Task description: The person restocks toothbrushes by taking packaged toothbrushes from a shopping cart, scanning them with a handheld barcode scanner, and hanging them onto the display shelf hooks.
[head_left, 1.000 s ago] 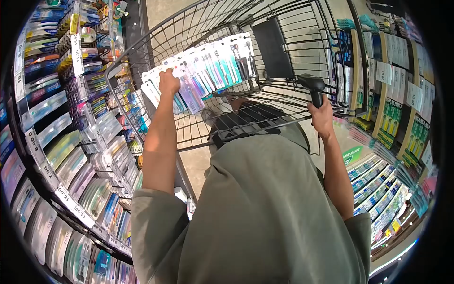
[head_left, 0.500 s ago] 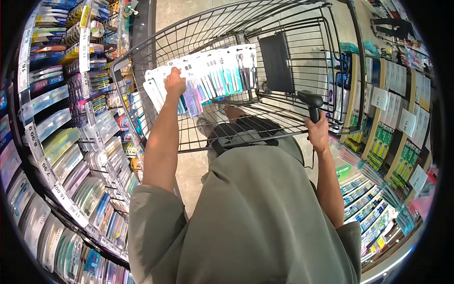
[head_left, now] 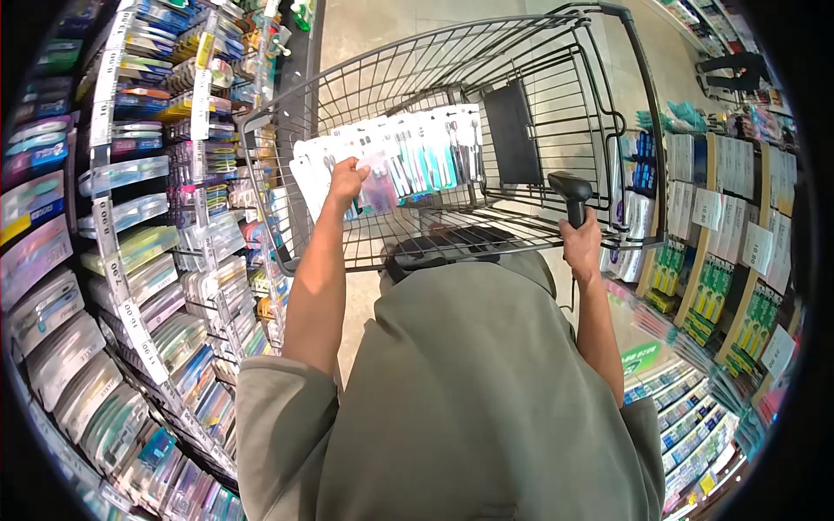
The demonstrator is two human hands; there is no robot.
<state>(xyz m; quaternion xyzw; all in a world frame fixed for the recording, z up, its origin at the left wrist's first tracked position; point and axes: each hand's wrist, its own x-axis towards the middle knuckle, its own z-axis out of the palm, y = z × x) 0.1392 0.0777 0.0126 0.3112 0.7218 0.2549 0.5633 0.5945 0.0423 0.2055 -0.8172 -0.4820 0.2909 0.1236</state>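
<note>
I see right hand (head_left: 583, 246) wrapped round scanner (head_left: 570, 185), nose left; left hand (head_left: 349, 182) touching toothbrush packs (head_left: 427, 156) in cart (head_left: 512, 135), long axes running roughly near-to-far (can't tell if it's pinching one).

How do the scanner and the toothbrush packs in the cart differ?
The scanner is black; the toothbrush packs are mostly white with coloured parts. The scanner is a single piece gripped in the right hand; the packs are many, lined up overlapping, with the left hand at them.
</note>
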